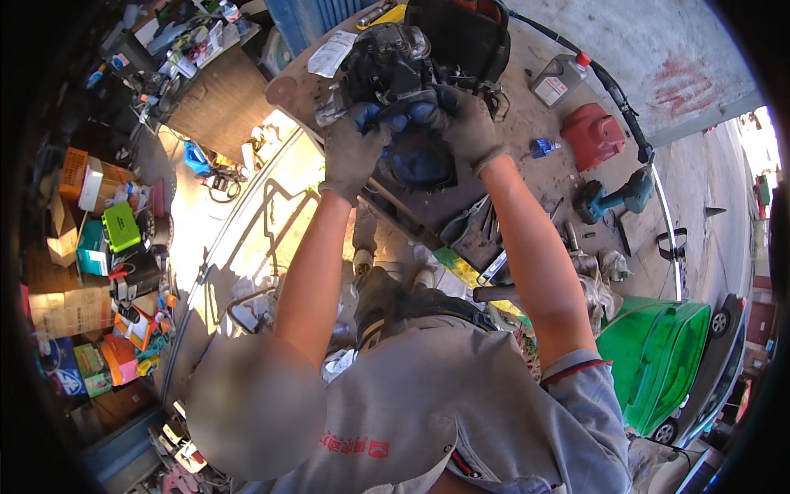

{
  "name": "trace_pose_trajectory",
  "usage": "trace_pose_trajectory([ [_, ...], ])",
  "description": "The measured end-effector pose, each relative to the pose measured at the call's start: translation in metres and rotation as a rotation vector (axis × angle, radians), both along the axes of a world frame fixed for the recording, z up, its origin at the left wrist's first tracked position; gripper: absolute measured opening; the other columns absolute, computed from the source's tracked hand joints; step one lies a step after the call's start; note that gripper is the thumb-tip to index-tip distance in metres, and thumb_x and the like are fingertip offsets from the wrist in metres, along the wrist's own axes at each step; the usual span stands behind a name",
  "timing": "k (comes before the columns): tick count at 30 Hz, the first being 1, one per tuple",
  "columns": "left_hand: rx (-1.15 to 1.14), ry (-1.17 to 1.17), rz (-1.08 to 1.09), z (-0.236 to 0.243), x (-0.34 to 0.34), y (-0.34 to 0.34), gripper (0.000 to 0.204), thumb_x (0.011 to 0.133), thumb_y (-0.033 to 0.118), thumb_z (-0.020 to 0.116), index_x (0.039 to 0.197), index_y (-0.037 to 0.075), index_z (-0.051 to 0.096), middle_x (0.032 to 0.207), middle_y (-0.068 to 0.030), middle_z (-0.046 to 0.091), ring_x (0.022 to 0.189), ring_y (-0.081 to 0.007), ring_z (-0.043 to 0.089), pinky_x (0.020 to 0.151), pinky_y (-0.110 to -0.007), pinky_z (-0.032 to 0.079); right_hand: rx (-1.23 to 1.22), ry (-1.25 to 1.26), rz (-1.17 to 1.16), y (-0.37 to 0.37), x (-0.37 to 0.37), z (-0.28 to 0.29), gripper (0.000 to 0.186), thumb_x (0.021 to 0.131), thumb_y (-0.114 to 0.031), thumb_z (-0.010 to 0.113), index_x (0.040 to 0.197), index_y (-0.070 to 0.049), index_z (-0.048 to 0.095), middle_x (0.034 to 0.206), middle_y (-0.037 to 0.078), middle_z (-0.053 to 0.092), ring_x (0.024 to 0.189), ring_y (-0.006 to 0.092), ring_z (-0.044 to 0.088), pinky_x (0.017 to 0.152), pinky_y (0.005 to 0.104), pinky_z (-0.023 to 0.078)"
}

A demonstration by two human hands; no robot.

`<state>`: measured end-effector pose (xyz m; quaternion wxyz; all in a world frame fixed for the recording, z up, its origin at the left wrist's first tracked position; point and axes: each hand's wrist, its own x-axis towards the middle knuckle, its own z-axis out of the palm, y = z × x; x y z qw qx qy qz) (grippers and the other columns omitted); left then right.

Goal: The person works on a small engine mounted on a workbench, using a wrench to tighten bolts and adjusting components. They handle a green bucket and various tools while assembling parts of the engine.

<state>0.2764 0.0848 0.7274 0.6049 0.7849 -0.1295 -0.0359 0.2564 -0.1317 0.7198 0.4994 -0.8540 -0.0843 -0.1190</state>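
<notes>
Gry shirt (pixel 395 370) nearest; dk mach. (pixel 388 64) just past L hand (pixel 359 150), R hand (pixel 467 128).

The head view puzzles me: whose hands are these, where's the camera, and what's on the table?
No robot here: a person works with their own gloved left hand and right hand. A wide fisheye camera on the head looks down, so straight edges curve. Both hands are at the near edge of a dark mechanical assembly; whether they grip a loose part is hard to tell. The table also bears a red jug, a grey bottle and a teal power tool.
</notes>
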Motion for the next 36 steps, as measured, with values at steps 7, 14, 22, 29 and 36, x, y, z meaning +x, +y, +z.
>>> trace_pose_trajectory([
  [7, -0.125, -0.010, -0.336, 0.000, 0.006, 0.031, 0.043, 0.082, 0.017, 0.080, 0.121, 0.003, 0.067, 0.097, -0.0102, 0.075, 0.090, -0.0207, 0.071, 0.087, -0.032, 0.055, 0.000, 0.113, 0.170, -0.020, -0.006, 0.032, 0.048, 0.093, -0.027, 0.076, 0.133, -0.003, 0.064, 0.109, 0.013, 0.075, 0.099, 0.0199, 0.070, 0.091, 0.0337, 0.055],
  [14, 0.365, -0.219, -0.047, 0.000, -0.002, 0.014, 0.046, 0.077, 0.026, 0.083, 0.116, 0.005, 0.069, 0.103, -0.0178, 0.075, 0.098, -0.0339, 0.072, 0.087, -0.042, 0.056, 0.160, 0.002, 0.176, -0.004, -0.007, 0.011, 0.061, 0.085, -0.021, 0.082, 0.139, -0.005, 0.058, 0.111, 0.015, 0.074, 0.102, 0.0231, 0.071, 0.091, 0.0368, 0.054],
  [22, 0.488, -0.314, 0.023, -0.004, 0.005, 0.015, 0.035, 0.080, 0.024, 0.077, 0.110, 0.006, 0.071, 0.095, -0.0193, 0.075, 0.090, -0.0390, 0.072, 0.082, -0.046, 0.056, -0.136, 0.032, 0.039, 0.007, -0.010, 0.021, 0.064, 0.077, -0.018, 0.082, 0.135, -0.004, 0.059, 0.110, 0.018, 0.074, 0.104, 0.0329, 0.071, 0.091, 0.0408, 0.055],
  [29, 0.360, -0.355, -0.120, -0.011, 0.008, 0.019, 0.040, 0.080, 0.022, 0.077, 0.116, 0.006, 0.067, 0.102, -0.0200, 0.073, 0.099, -0.0391, 0.070, 0.087, -0.046, 0.055, -0.215, -0.050, 0.129, -0.004, -0.006, 0.023, 0.055, 0.080, -0.018, 0.079, 0.130, -0.005, 0.061, 0.107, 0.020, 0.073, 0.101, 0.0345, 0.072, 0.086, 0.0414, 0.055],
  [36, 0.282, -0.210, -0.169, -0.019, 0.014, 0.021, 0.043, 0.079, 0.023, 0.079, 0.118, 0.007, 0.068, 0.102, -0.0176, 0.074, 0.098, -0.0370, 0.071, 0.088, -0.044, 0.054, -0.288, 0.080, 0.040, 0.000, -0.009, 0.031, 0.049, 0.078, -0.025, 0.076, 0.120, -0.006, 0.063, 0.105, 0.022, 0.072, 0.102, 0.0397, 0.069, 0.088, 0.0461, 0.054],
])
